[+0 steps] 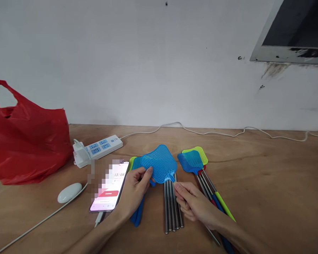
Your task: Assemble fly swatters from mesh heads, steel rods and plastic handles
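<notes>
Head view: the right hand (194, 206) pinches the metal rods (171, 211) near their top, fingers closed. Just beside it, the left hand (135, 192) grips the blue fly swatter (159, 163) by its left edge. The swatter lies just past both hands on the surface (267, 183), rods pointing back at the person.

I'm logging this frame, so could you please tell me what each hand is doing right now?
Left hand: pinching the blue swatter head at its edge.
Right hand: fingertips on the metal rods; grip cannot be told.
</notes>
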Demonstrator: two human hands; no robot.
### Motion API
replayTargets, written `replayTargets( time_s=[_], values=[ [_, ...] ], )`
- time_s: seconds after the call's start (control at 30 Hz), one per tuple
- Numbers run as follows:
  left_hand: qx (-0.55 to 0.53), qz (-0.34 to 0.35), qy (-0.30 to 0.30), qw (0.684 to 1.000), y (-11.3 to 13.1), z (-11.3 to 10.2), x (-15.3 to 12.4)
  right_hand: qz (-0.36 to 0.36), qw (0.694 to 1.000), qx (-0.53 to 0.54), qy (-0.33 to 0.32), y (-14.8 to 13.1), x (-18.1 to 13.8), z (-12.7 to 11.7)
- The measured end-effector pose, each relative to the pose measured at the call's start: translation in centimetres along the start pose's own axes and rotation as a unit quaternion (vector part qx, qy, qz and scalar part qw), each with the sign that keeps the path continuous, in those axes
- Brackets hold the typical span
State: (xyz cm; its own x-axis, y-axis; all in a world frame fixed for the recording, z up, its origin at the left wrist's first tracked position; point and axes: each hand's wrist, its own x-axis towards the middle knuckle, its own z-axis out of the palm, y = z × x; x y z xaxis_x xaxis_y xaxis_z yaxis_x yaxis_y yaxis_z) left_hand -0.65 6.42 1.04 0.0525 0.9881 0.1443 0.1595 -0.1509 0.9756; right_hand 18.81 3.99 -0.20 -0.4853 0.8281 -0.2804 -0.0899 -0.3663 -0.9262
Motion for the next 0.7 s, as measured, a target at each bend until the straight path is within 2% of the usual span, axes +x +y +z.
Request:
replayTargets(
  time_s=[0.1,0.17,0.3,0.4,0.47,0.53,0.6,0.7],
  values=[
    [0.006,-0.002,0.001,1.000,0.1,0.1,0.0,-0.042,0.997,-0.044,0.044,0.4,0.2,0.2],
    [0.003,0.001,0.001,1.000,0.1,0.2,0.0,-0.027,0.999,-0.027,0.037,0.3,0.2,0.2],
    [-0.024,0.008,-0.006,1.000,0.1,0.3,0.0,0.077,0.988,0.105,-0.082,-0.8,0.0,-0.4],
    [-0.051,0.009,-0.012,0.999,0.0,0.4,-0.1,0.104,0.965,0.173,-0.169,-1.5,-0.2,-0.9],
    [-0.064,0.011,-0.005,0.998,-0.1,0.6,-0.3,0.101,0.963,0.168,-0.184,-1.5,-0.3,-0.9],
    [-0.066,0.016,0.016,0.998,-0.2,0.7,-0.5,0.053,0.982,0.115,-0.141,-1.1,-0.2,-0.7],
    [-0.051,0.019,0.044,0.998,-0.2,0.7,-0.8,-0.029,0.997,0.028,-0.060,-0.4,-0.1,-0.3],
    [-0.020,0.017,0.067,0.997,-0.2,0.7,-1.0,-0.078,0.993,-0.083,0.013,0.5,0.1,0.0]
  ],
)
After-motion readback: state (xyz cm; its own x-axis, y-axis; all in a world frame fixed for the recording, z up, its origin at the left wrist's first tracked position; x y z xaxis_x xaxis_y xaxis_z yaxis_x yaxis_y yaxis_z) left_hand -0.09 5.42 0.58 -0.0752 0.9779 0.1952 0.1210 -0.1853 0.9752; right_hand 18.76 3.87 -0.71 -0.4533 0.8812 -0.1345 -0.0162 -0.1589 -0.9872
